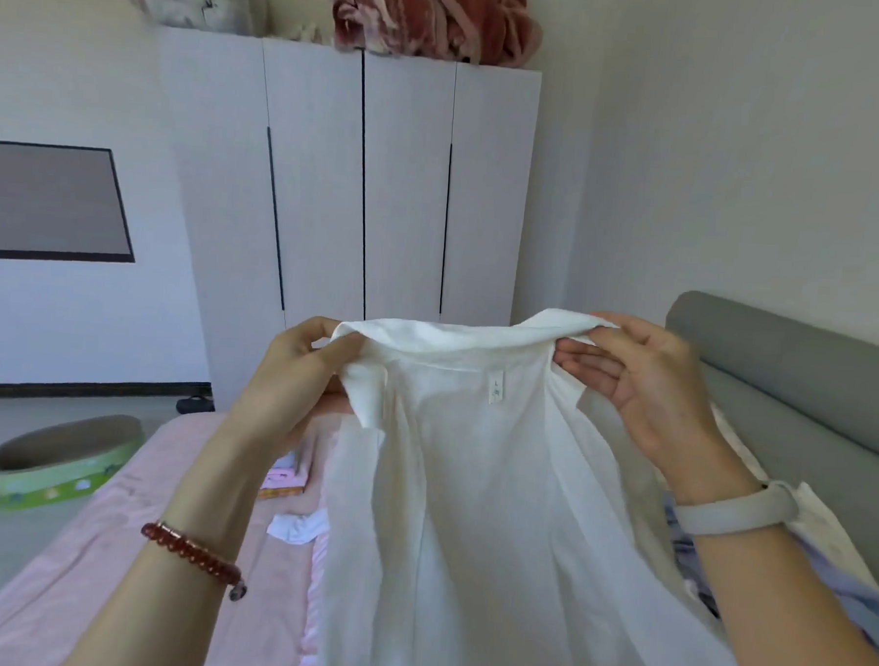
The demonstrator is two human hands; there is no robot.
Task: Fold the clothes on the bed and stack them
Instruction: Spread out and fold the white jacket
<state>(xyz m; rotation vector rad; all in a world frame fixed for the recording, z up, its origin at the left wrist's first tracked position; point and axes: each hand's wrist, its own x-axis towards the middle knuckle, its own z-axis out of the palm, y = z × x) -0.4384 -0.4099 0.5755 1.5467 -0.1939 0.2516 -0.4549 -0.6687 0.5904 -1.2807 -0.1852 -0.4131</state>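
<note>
Left hand (293,361): fingers curled and pinching the left end of the collar of the white shirt (470,487), thumb on the near face of the cloth. A red bead bracelet (191,554) sits on this wrist. Below and beyond it lies the pink bed (110,544), with a small white garment (297,524) and a low pile of folded pieces (284,480) on the sheet.

Centre: the shirt hangs in the air between the two hands, above the bed. Its inner face is toward the viewer, as the neck label (495,386) shows. The collar points up, the hem down and out of view; the long axis runs near vertical, leaning slightly toward the viewer at the bottom.

Right hand (643,384): thumb and forefinger nip the right end of the collar, the other fingers held loosely straight beneath it. A pale wristband (739,509) is on this wrist; the grey headboard (792,371) stands behind.

Step in hand, as judged: squaring the shirt before laying it down. It is best done by keeping both pinches level and the collar taut, so the body hangs free of twists, then lowering it flat onto bare sheet clear of the pile.
</note>
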